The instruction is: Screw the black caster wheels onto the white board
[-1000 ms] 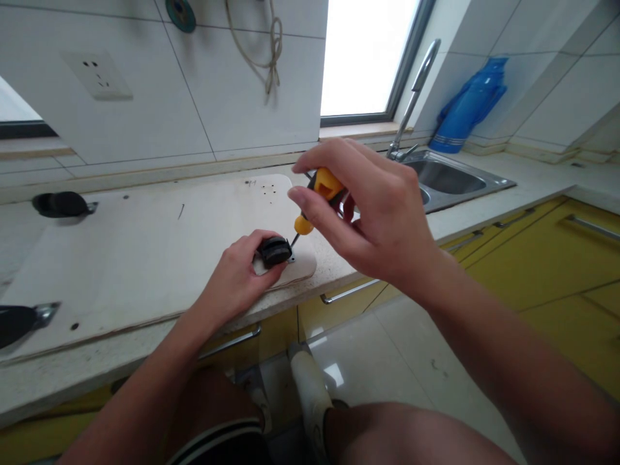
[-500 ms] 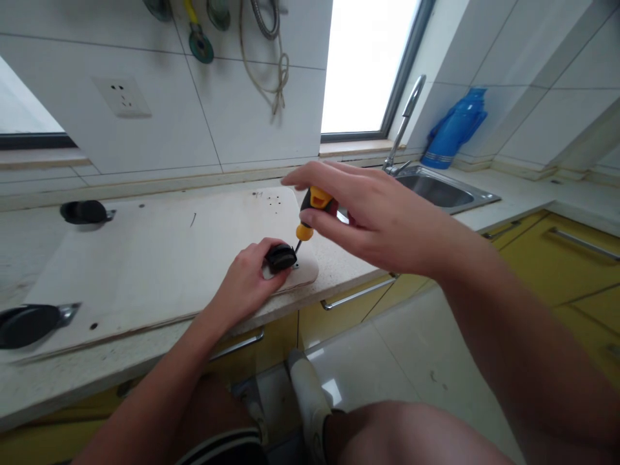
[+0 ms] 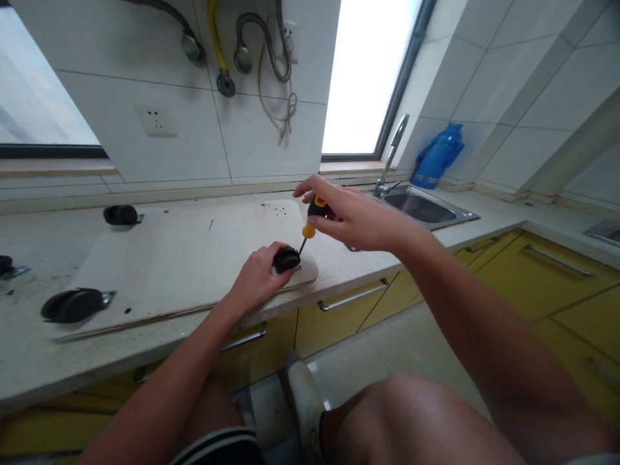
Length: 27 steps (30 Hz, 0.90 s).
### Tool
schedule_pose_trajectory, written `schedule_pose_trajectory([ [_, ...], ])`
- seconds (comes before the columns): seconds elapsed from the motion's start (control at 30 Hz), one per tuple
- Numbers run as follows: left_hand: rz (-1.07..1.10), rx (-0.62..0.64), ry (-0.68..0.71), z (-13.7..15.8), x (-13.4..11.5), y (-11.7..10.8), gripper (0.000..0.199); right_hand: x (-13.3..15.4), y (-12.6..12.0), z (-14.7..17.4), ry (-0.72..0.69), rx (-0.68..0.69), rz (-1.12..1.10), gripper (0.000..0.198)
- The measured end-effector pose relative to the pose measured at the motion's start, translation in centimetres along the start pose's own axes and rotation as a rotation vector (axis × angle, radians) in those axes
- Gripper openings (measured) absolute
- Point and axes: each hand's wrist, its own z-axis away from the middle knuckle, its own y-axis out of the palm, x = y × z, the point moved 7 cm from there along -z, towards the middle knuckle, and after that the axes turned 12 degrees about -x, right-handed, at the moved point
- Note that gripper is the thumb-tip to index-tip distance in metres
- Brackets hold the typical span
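Note:
A black caster wheel [image 3: 287,259] sits at the near right corner of a white board [image 3: 179,252] lying on the countertop. My left hand [image 3: 259,278] is closed around this wheel, thumb on the near side, fingers over the top. In my right hand [image 3: 349,216] is a yellow and black screwdriver [image 3: 317,210], tilted, its shaft pointing down. The tip reaches the caster's mounting plate beside the wheel; the screw itself is too small to make out. Two more casters, a near one [image 3: 72,305] and a far one [image 3: 121,215], stand at the board's left end.
Another caster [image 3: 6,266] lies on the countertop [image 3: 29,349] at far left. Small holes mark the board's far right corner. Behind to the right are a steel sink [image 3: 421,206], a faucet [image 3: 392,152] and a blue thermos [image 3: 437,157]. Yellow drawers [image 3: 343,316] line the counter's front.
My view has shifted, so more of the wall and the far-left caster show. Both hands keep their hold, and the screwdriver stays at the same caster.

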Motion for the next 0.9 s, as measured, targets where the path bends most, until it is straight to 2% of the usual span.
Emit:
schedule_pose_trajectory([
  [0.03,0.0,-0.002,0.006,0.0,0.0,0.0,0.039,0.2,-0.1,-0.1,0.01,-0.003,0.009,0.033],
  [0.13,0.002,0.004,0.002,0.0,0.0,0.0,0.039,-0.5,-1.5,-0.2,0.19,-0.173,0.274,0.035],
  [0.27,0.016,0.008,-0.01,0.0,-0.1,0.0,0.041,1.7,0.1,0.0,0.031,0.064,0.109,0.04],
  [0.37,0.026,0.007,-0.01,0.0,-0.3,-0.2,0.04,1.0,-1.2,0.2,0.224,-0.097,0.255,0.039],
  [0.4,0.031,0.005,-0.011,-0.1,-0.3,-0.2,0.039,1.2,-1.3,0.3,0.235,-0.102,0.269,0.042],
  [0.5,0.041,0.002,-0.013,-0.1,-0.3,-0.3,0.038,3.0,-0.1,0.3,0.06,0.04,0.085,0.038],
  [0.53,0.043,0.002,-0.013,-0.1,-0.3,-0.2,0.039,3.3,-0.1,0.3,0.045,0.043,0.059,0.033],
  [0.63,0.045,-0.012,-0.008,-0.2,-0.1,-0.1,0.038,2.2,-0.7,0.3,0.185,-0.068,0.17,0.034],
  [0.77,0.04,-0.017,-0.007,-0.2,0.3,0.1,0.039,2.1,0.3,0.2,0.102,-0.01,0.061,0.032],
  [0.9,0.044,-0.015,0.004,-0.3,0.3,0.1,0.04,0.2,0.0,0.4,0.198,-0.105,0.071,0.037],
])
